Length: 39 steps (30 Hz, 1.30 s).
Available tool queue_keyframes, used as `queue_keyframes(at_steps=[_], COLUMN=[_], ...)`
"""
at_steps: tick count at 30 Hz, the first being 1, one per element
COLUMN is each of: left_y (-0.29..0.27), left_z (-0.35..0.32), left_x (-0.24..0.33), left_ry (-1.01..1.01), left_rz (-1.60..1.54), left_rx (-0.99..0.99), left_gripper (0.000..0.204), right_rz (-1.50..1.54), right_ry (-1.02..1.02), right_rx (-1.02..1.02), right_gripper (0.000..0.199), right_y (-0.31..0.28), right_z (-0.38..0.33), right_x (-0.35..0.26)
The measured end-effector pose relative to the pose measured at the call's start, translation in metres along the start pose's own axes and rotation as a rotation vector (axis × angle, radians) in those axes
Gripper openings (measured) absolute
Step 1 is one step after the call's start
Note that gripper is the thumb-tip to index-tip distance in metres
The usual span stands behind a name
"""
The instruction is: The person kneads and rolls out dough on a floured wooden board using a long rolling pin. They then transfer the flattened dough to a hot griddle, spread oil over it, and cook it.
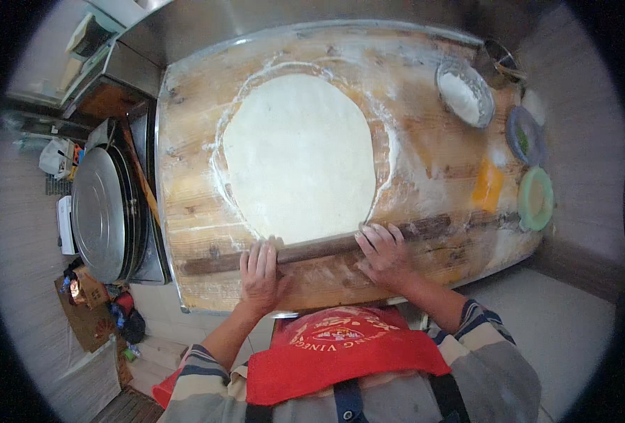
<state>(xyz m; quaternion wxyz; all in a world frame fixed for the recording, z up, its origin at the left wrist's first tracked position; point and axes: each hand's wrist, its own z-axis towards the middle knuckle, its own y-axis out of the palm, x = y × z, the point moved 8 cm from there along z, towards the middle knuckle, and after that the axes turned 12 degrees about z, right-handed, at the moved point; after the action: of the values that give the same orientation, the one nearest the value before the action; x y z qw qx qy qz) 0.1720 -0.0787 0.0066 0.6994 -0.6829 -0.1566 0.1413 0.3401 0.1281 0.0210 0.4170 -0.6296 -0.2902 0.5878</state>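
Note:
A large, thin, roughly round sheet of pale dough [298, 155] lies flat on the floured wooden board [418, 190]. Across its near edge runs a long dark wooden rolling pin [319, 249], slanting slightly up toward the right. My left hand [262, 278] grips the pin left of its middle, fingers laid over the top and close together. Right of the dough's near edge, my right hand [384, 259] holds the same pin, its fingers bent over it. The thumbs and palms are partly hidden from above. A ring of loose white flour surrounds the dough.
At the board's right side stand a bowl of white flour [460, 97], a metal container [497, 58], a bluish bowl with something green [524, 136] and a light-green bowl [536, 199]. An orange scraper [487, 185] lies nearby. Stacked round metal pans [100, 215] stand left of the board.

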Motion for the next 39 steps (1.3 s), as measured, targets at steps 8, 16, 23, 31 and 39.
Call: queue_keyframes(at_steps=[8,16,23,31,39], left_y=[-0.011,0.011,0.014,0.009,-0.023], left_z=[0.069,0.265,0.372,0.415,0.287], left_x=[-0.068,-0.129,-0.152,-0.161,-0.088], left_ry=[0.18,-0.08,0.163,0.156,0.343], left_rz=[-0.131,0.149,0.018,-0.267,-0.121], left_rx=[-0.097,0.05,0.086,0.015,0.283], left_gripper=[0.06,0.078,0.074,0.037,0.056], right_rz=[0.116,-0.151,-0.18,0.081,0.214], right_ry=[-0.135,0.068,-0.126,-0.207,-0.462], right_rx=[-0.051,0.184,0.111,-0.04,0.109], right_gripper=[0.059,0.075,0.076,0.046,0.049], right_y=[-0.029,-0.029,-0.031,-0.039,-0.052], right_z=[0.079,0.283,0.379,0.423,0.311], right_x=[0.049,0.118,0.138,0.15,0.066])
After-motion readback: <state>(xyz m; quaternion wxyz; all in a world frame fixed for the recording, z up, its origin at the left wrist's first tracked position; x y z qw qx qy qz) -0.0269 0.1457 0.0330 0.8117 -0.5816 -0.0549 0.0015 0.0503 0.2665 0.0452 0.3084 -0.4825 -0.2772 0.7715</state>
